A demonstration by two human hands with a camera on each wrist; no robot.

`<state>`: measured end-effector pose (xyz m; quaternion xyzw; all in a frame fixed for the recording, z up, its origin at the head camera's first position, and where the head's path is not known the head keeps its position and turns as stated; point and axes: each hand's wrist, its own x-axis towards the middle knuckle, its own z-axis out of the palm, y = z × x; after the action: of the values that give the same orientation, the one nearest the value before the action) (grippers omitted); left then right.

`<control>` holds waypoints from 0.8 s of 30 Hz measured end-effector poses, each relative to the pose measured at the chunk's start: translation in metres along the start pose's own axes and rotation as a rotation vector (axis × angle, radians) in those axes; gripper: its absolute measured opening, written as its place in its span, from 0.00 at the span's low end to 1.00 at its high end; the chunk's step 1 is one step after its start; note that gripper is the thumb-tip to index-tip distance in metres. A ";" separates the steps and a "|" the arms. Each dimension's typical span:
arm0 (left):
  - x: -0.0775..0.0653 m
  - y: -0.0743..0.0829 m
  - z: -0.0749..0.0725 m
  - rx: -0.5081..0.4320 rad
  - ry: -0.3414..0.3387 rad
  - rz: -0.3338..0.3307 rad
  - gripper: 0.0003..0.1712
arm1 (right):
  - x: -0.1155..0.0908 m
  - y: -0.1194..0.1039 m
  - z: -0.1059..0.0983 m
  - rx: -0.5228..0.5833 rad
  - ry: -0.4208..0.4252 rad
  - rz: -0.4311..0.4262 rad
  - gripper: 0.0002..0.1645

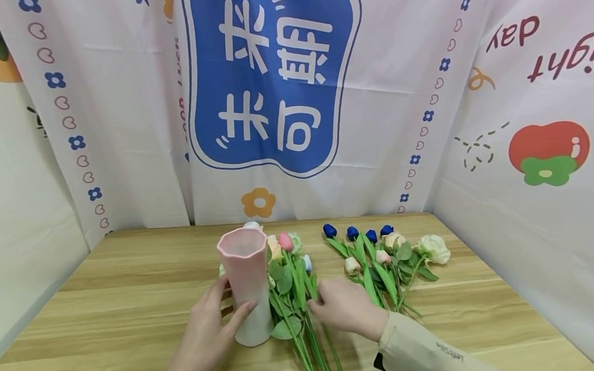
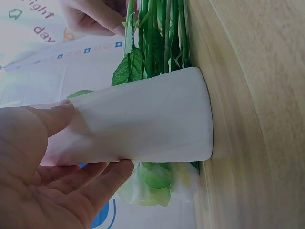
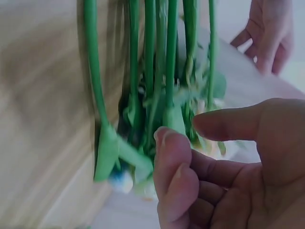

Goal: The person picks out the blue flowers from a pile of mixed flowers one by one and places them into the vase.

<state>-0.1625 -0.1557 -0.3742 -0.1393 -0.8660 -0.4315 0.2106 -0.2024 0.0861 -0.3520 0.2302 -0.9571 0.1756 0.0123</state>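
Note:
A tall vase, pink at its wavy rim and fading to white below, stands upright on the table. My left hand grips its side, with thumb and fingers on opposite sides of the white body in the left wrist view. Right of the vase lies a bunch of artificial flowers, with a pink tulip and long green stems. At the bunch's right edge is my right hand. In the right wrist view its fingers bend loosely and its thumb stays apart, close by a green stem.
A second bunch lies to the right, with blue tulips, pale pink tulips and a white rose. Printed cloth hangs behind the wooden table and along its sides.

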 end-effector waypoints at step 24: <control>0.001 -0.001 0.001 0.007 0.006 0.013 0.37 | -0.046 0.079 -0.057 0.170 -0.010 0.260 0.19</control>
<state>-0.1639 -0.1555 -0.3746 -0.1428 -0.8659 -0.4277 0.2166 -0.1995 0.1917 -0.3296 0.1057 -0.9606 0.2548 -0.0345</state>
